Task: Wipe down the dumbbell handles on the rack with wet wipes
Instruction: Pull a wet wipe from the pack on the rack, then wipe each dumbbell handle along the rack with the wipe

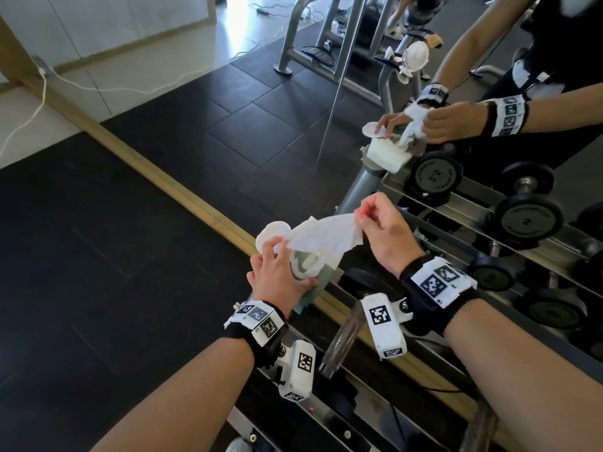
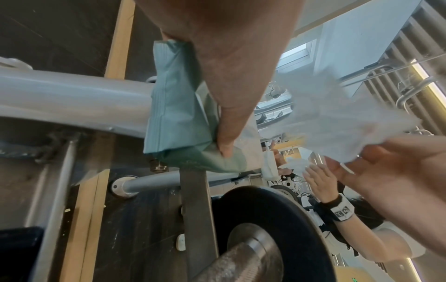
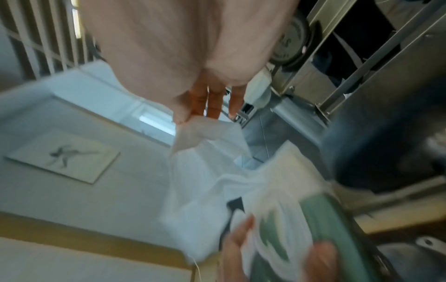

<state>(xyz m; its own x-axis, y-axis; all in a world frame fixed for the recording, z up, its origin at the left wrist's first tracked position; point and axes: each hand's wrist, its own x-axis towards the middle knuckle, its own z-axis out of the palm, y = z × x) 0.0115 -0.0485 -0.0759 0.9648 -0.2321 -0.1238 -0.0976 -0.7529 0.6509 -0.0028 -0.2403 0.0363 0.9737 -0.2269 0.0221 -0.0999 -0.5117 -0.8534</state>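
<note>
The wipe [image 1: 321, 234] pinched in my right-hand fingers [image 1: 365, 212] looks like thin, soft white cloth-paper, crumpled and slightly see-through, and the pack [image 2: 176, 106] under my left hand [image 1: 279, 275] is smooth, matt green plastic film with a glossy white flap [image 1: 272, 234]. The rack [image 2: 60, 99] is grey painted metal with a dull sheen, its rails [image 1: 463, 187] brushed steel; the dumbbell [image 2: 265, 240] has matt black rubbery ends and a rough knurled metal handle [image 2: 231, 265]. The floor [image 1: 98, 288] is dark, matt tile with a pale wooden strip [image 1: 163, 181] across it.
</note>
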